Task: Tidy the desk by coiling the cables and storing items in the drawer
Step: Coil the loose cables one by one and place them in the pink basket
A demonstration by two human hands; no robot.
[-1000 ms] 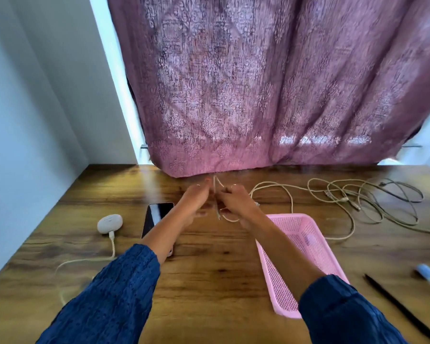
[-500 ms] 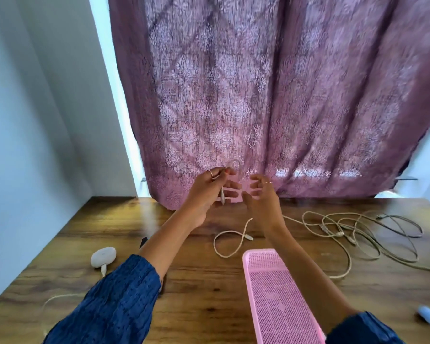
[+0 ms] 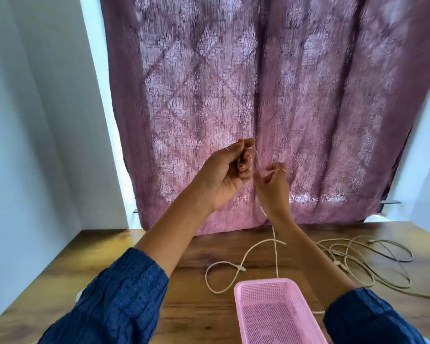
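Coiling is under way: the left hand (image 3: 224, 175) is raised at twelve o'clock, fingers curled around one end of the beige cable (image 3: 274, 247), while the right hand (image 3: 273, 184) pinches the strand just beside it. The slack trails down onto the wooden desk (image 3: 184, 281), beyond the pink basket (image 3: 271, 309). Next, probably, another loop must be wound round the left fingers.

Backlit mauve curtain (image 3: 271, 95) between pale walls (image 3: 35, 120), above wooden desk (image 3: 104, 254).
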